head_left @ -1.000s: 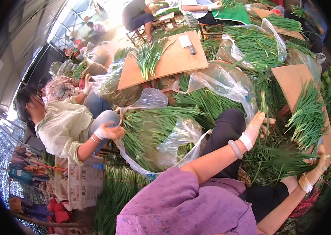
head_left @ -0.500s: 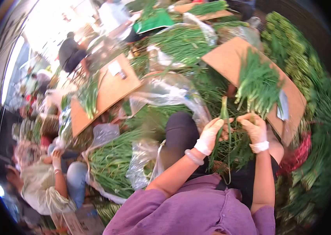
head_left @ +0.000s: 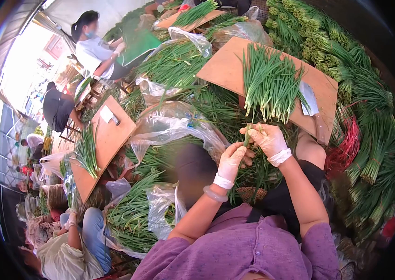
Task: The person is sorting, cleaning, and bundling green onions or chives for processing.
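Both my hands wear pale gloves and meet in front of my lap. My left hand (head_left: 233,161) is closed, its fingers wrapped round the lower part of a green chive stalk (head_left: 247,136). With thumb and fingers, my right hand (head_left: 269,140) pinches the same stalk near its pale top end. Just beyond them, a wooden board (head_left: 225,63) carries a spread bundle of green chives (head_left: 272,81), white ends toward me. A cleaver (head_left: 308,99) lies on that board, right of the bundle, its handle pointing toward me.
Clear plastic sheeting (head_left: 178,126) and loose chives (head_left: 132,219) lie to my left. A second board (head_left: 108,154) holds another cleaver (head_left: 108,115) and some chives. Tied bundles (head_left: 375,154) and red string (head_left: 347,149) are at the right. Co-workers sit at the left, one in white (head_left: 92,53).
My view has turned, so the surroundings sit differently. My right hand has moved in beside my left and now pinches the stalk's top end, which stood free above my left hand before.
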`<state>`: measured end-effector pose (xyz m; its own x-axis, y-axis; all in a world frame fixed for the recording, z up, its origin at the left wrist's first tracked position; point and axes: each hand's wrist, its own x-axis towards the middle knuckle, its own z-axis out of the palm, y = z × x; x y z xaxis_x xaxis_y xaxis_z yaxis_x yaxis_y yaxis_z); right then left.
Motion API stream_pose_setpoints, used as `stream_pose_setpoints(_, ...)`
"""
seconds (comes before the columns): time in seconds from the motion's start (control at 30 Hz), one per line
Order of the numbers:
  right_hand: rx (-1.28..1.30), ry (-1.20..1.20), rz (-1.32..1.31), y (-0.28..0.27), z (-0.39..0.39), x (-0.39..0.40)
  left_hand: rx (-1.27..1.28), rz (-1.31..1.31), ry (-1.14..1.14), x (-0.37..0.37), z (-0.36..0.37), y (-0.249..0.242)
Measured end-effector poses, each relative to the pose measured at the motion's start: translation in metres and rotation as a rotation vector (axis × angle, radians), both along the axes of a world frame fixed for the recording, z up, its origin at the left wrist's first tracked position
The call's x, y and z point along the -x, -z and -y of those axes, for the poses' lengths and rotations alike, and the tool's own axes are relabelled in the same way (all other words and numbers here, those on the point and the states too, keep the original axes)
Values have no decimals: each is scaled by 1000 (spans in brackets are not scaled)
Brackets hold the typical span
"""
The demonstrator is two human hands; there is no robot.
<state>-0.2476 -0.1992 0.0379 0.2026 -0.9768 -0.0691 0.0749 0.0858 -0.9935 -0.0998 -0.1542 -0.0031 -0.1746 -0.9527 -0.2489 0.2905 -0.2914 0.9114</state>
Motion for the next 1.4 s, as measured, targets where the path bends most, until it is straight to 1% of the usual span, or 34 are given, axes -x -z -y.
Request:
stream_pose_setpoints(0.07,-1,-91,-30,-3,-2,1,-37,-21,-24,-2,4,2)
stream_pose_setpoints(0.1,106,-114,-190,4,1,1,-39,-55,-37,-3,5,6)
stream_pose_setpoints(0.13,105,-111,-189,8,3,5,-39,-55,-34,-4,6,9)
stream_pose_setpoints(0.2,540,-80,-714,9,5,9,-19,-2,-94,-4,5,13)
stream_pose_setpoints(0.23,538,-79,-715,6,4,9,-20,-3,-92,-3,6,18)
stream_pose_setpoints(0.3,600,-97,-952,-3,3,7,66,-44,-117,-3,8,25)
stream_pose_setpoints(0.33,602,-98,-952,-3,3,7,67,-44,-120,-4,8,26)
stream_pose_setpoints(0.43,657,-52,-909,4,6,10,74,-113,-121,-7,8,16)
stream_pose_setpoints(0.5,70,-113,-199,10,8,11,-127,-352,-124,-9,7,4)
stream_pose_setpoints(0.53,70,-112,-199,12,8,12,-127,-352,-124,-7,7,-1)
stream_pose_setpoints(0.6,-127,-151,59,16,9,12,-83,-280,-146,-4,7,-7)
stream_pose_setpoints(0.63,-128,-150,60,19,8,12,-85,-280,-145,-5,7,-5)
stream_pose_setpoints(0.7,-77,-150,-57,21,5,9,-98,-167,-51,-11,9,2)
stream_pose_setpoints(0.73,-78,-150,-55,19,4,8,-99,-166,-51,-14,10,5)
stream_pose_setpoints(0.8,28,-171,-262,14,0,9,-81,-226,103,-19,12,8)
stream_pose_setpoints(0.83,88,-169,-293,20,2,9,-82,-225,103,-18,12,8)
stream_pose_setpoints(0.87,87,-169,-292,18,1,10,-63,-181,74,-16,12,7)
stream_pose_setpoints(0.93,207,-153,-496,3,-2,10,-44,-136,44,-15,12,3)
stream_pose_setpoints(0.97,208,-153,-495,6,-2,11,14,-58,-66,-15,16,0)
stream_pose_setpoints(1.03,54,-69,-111,7,-1,15,143,51,-310,-21,26,-5)
stream_pose_setpoints(1.07,66,-38,-2,2,1,24,41,-164,-378,-33,32,-3)
stream_pose_setpoints(1.13,-112,8,-107,-10,7,39,199,-138,-379,-54,40,-3)
stream_pose_setpoints(1.17,-164,-29,-468,-8,13,41,206,-120,-304,-59,42,-2)
stream_pose_setpoints(1.2,-160,-28,-466,-5,12,39,209,-119,-303,-56,39,-7)
stream_pose_setpoints(1.27,-21,-17,-403,-4,10,34,166,-35,-47,-42,37,-22)
stream_pose_setpoints(1.3,-56,-9,-182,-8,8,27,118,-136,40,-36,37,-24)
stream_pose_setpoints(1.33,-155,-50,-39,-19,4,21,93,-47,86,-28,37,-27)
stream_pose_setpoints(1.4,-78,-137,61,-19,-2,6,95,34,223,-3,30,-36)
